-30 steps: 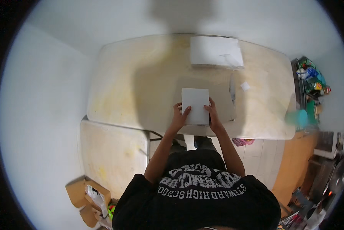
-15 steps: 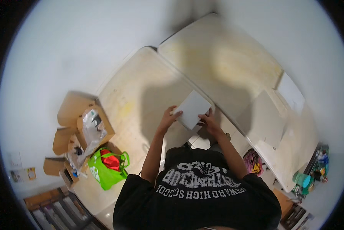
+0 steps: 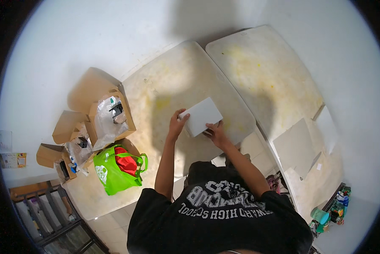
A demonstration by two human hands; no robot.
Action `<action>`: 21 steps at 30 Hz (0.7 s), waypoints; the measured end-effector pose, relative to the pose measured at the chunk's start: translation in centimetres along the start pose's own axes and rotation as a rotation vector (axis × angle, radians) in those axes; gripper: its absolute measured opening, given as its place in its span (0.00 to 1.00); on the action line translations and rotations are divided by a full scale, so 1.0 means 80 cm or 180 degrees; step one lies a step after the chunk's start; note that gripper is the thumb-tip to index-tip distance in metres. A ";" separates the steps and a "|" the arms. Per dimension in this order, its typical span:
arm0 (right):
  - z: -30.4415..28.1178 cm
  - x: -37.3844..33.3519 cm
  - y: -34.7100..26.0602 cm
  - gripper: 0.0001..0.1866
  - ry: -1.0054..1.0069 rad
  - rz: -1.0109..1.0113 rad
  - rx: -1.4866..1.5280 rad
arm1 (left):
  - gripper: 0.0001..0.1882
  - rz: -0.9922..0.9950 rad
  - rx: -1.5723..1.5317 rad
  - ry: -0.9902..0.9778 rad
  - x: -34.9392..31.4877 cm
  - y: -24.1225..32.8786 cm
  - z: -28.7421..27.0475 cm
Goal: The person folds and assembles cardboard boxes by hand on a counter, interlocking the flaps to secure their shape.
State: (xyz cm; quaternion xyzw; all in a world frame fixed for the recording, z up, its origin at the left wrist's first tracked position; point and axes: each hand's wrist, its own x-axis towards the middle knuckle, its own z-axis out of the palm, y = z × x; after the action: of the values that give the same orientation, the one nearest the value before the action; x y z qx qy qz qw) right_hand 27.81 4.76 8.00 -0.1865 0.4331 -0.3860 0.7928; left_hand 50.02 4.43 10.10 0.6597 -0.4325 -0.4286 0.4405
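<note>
A plain white flat box point(image 3: 204, 116) is held tilted over the near edge of the left table point(image 3: 156, 131). My left hand point(image 3: 177, 124) grips its left corner, thumb on top and fingers underneath. At its lower right edge my right hand point(image 3: 215, 133) pinches it, thumb above and fingers below. Both hands are closed on the box, and its underside is hidden. No print shows on its upper face.
On the left stand open cardboard boxes point(image 3: 128, 116) with clear plastic wrapping, beside a green bag point(image 3: 107, 171) holding something red. Another table point(image 3: 249, 76) adjoins on the right, with grey-white sheets point(image 3: 293, 144) on it. A turquoise cup point(image 3: 320, 216) is at lower right.
My view has swung to the right, so the tables, boxes and bag sit differently in the picture. Both hands keep hold of the white box, which has turned slightly and moved over the left table.
</note>
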 end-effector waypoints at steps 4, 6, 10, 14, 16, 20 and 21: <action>-0.020 -0.021 0.019 0.53 0.0152 0.0134 -0.0549 | 0.27 -0.0326 -0.0177 -0.0200 -0.030 -0.010 0.003; -0.008 -0.031 0.023 0.53 -0.0165 0.0256 -0.0807 | 0.29 -0.0554 -0.0283 -0.0277 -0.045 -0.022 -0.014; 0.012 -0.041 0.026 0.55 -0.1057 0.0188 -0.1332 | 0.30 -0.0322 -0.1137 0.0478 -0.064 -0.063 -0.075; -0.029 -0.026 0.027 0.48 -0.1186 -0.0046 -0.2076 | 0.33 -0.0825 -0.0316 0.0272 -0.065 -0.017 -0.066; -0.026 -0.034 0.024 0.44 -0.1204 0.0098 -0.2165 | 0.32 -0.0128 0.0859 0.0933 -0.069 -0.054 -0.089; -0.126 -0.077 -0.016 0.35 -0.1037 0.0628 -0.2111 | 0.29 0.1451 0.2076 0.1482 -0.048 -0.002 0.009; -0.148 -0.093 -0.030 0.33 -0.0926 0.0681 -0.1862 | 0.25 0.1992 0.1796 0.1474 -0.049 0.015 0.047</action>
State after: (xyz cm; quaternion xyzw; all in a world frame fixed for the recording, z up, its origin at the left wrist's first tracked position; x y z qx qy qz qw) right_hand 14.45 9.49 6.96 -0.4125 0.4250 -0.1295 0.7953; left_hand 45.19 7.09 11.04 0.6697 -0.6002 0.0169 0.4370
